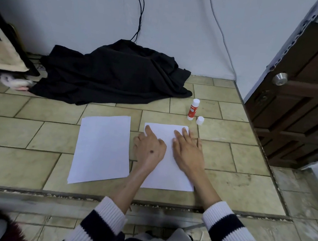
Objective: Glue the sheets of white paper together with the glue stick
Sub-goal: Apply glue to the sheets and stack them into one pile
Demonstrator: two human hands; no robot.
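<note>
Beige floor tiles (225, 188) are serving as the work surface, running back to a pale wall where a heap of black cloth (116, 72) is lying with a dark cable (140, 10) hanging down above it. A brown wooden door (301, 100) with a round metal knob (280, 78) is standing at the right edge. Two sheets of white paper are lying side by side on the tiles, apart from each other: the left sheet (101, 149) is sitting bare, slightly tilted, while the right sheet (165, 172) is being pressed flat by both hands. The left hand (149, 147) is resting palm down on that sheet's near-left part, fingers loosely spread and the index finger reaching toward the top left corner, gripping nothing. The right hand (187, 150) is lying flat with fingers extended and spread over the sheet's upper right area, also holding nothing. Just beyond the right sheet's far right corner, the red-and-white glue stick (193, 109) is standing upright, and its white cap (200, 120) is sitting on the tile just beside it. Striped dark-and-white sleeves (227, 231) are covering both forearms.
</note>
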